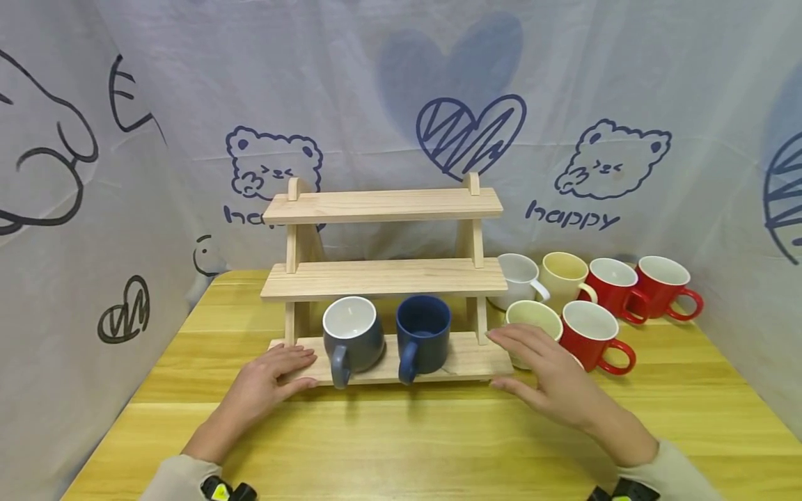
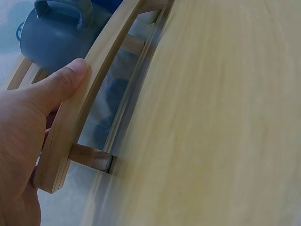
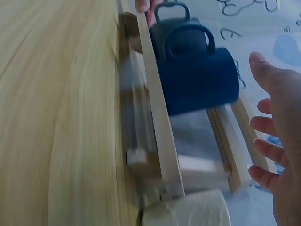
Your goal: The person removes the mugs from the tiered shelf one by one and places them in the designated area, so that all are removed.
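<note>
A three-tier wooden display rack [image 1: 383, 277] stands on the table. My left hand [image 1: 268, 381] grips the left end of its lowest board, the thumb [image 2: 66, 80] lying on the board and the fingers partly hidden behind it. Two mugs sit on that board with handles toward me: a grey-blue mug [image 1: 360, 344] with a white inside and a dark blue mug [image 1: 432, 341]. By the board's right end, my right hand [image 1: 557, 379] has its fingers spread, holding nothing. In the right wrist view its fingers [image 3: 265, 125] are apart from the rack.
Right of the rack stand a white mug [image 1: 515, 278], a yellow mug [image 1: 564, 275], a pale yellow mug [image 1: 532, 320] partly behind my right hand, and several red mugs [image 1: 589, 337]. A printed curtain [image 1: 376, 83] hangs behind the wooden table [image 1: 401, 445].
</note>
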### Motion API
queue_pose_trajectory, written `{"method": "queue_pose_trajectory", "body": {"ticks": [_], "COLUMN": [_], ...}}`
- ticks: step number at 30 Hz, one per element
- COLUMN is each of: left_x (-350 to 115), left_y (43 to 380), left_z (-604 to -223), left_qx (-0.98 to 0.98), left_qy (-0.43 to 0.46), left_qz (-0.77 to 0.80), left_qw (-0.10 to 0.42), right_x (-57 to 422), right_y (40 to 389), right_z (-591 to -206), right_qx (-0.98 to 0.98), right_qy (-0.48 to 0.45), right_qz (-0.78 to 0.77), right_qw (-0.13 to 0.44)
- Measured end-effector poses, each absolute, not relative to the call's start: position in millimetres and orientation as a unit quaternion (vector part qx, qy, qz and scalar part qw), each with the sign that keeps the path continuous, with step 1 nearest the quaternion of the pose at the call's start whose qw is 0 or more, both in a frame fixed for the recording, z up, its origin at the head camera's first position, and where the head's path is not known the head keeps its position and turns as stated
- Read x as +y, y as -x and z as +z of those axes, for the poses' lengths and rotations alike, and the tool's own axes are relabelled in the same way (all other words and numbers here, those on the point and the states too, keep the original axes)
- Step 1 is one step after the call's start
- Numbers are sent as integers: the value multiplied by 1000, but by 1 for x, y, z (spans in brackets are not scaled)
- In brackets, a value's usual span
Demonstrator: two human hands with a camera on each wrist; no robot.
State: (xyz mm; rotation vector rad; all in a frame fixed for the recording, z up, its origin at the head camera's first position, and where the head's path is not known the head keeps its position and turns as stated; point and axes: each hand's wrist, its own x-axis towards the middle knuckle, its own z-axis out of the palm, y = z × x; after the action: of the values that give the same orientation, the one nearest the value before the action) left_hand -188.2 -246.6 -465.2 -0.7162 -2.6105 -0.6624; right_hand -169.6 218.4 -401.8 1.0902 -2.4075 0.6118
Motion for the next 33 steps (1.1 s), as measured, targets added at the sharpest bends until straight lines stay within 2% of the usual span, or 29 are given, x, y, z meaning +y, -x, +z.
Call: {"method": "queue_pose_trajectory", "body": {"ticks": [17,24,33], "left_x": [-246,-247,-248], "left_y": [189,189,191], "left_z": [-465,-466,-469], "left_qx": [-921,-919,-911], "left_qy": [255,259,270], "left_qz": [-234,-236,-239], "left_qw": [178,180,198], "right_x": [154,136,117], "right_y": [173,174,171], "right_z": [-393,-391,-388], "right_qx": [-812,-795,-803], "right_qy": [-518,-534,-530], "right_qz": [153,136,82], "right_qw": [220,254,261]}}
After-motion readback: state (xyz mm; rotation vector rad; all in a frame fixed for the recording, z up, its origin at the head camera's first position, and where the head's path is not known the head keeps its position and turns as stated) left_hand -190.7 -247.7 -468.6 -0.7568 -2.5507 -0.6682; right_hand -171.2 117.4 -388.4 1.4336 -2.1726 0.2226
